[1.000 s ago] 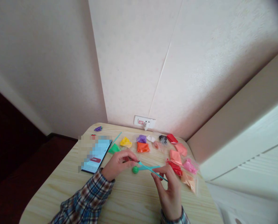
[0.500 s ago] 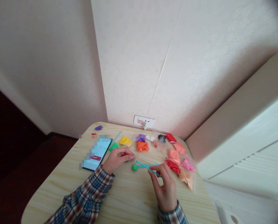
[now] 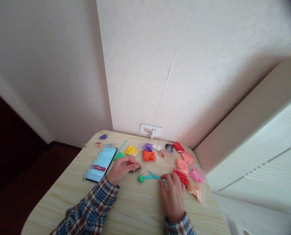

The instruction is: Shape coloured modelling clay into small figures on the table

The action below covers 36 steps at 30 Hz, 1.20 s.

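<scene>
My left hand [image 3: 121, 169] is closed in a pinch on a small clear bag with a dark brown lump [image 3: 138, 167] in it, partly hidden by the fingers. Between thumb and fingers of my right hand [image 3: 172, 192] is a thin turquoise clay tool [image 3: 153, 174], its free end pointing left. Under that end, a second turquoise tool [image 3: 149, 177] lies flat on the table. Beside its left end sits a small green clay ball [image 3: 140, 179], with lines on its surface. Neither hand touches the ball.
Bags of coloured clay, such as orange [image 3: 149, 155], yellow [image 3: 131, 150] and red [image 3: 181, 177], lie across the back and right of the wooden table [image 3: 135, 209]. A phone [image 3: 101, 164] is at the left. Behind it lies a purple grape-like piece [image 3: 103, 136].
My right hand has lowered the turquoise tool and shifted slightly right, away from the green ball. More of the dark lump now shows beneath my left fingers.
</scene>
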### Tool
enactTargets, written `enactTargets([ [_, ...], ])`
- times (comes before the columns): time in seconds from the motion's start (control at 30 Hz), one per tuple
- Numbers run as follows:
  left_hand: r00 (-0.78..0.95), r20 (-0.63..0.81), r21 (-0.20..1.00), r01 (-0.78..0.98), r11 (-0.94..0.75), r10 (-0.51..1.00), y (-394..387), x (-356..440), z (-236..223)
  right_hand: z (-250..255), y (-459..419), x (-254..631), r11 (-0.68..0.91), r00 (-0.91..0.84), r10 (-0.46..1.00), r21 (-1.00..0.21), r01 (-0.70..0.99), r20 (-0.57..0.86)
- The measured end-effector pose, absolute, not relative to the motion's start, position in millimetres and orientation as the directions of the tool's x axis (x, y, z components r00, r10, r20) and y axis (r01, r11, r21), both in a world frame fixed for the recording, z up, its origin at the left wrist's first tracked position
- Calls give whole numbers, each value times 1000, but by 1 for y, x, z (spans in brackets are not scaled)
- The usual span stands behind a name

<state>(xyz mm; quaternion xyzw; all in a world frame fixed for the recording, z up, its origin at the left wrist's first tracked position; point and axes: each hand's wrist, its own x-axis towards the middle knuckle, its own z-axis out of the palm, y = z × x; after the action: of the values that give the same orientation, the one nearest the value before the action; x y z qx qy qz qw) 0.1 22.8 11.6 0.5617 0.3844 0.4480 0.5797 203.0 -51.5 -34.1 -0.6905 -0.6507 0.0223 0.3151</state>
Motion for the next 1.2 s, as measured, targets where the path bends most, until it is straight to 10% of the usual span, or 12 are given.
enactTargets([
  [0.4,445,233,972,-74,-224,865,15,5,12,8,-47,184,380,58,863,-721,579,501],
  [1.2,502,301,924,56,-378,811,11,10,9,13,-44,168,412,-14,880,-750,517,474],
])
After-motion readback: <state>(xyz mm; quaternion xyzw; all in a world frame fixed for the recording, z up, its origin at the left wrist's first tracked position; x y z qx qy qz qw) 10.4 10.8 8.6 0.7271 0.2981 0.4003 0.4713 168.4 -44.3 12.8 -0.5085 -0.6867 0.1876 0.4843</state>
